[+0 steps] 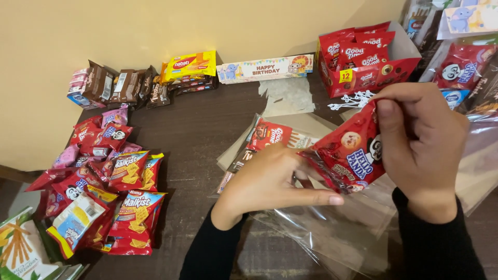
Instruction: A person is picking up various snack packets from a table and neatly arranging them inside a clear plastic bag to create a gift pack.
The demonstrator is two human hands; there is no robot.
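Now, snack packet (353, 150): light, crinkly, slippery; pinch edges.
Right hand (423, 140): grasping packet top.
Left hand (272, 179): gripping lower corner over cellophane bag (332, 233).

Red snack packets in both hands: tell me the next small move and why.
Probably slide the small red snack packets down into the clear plastic bag. The right hand pinches their top edge, the left hand steadies their lower end, and the bag lies crumpled just beneath them on the dark wooden table.
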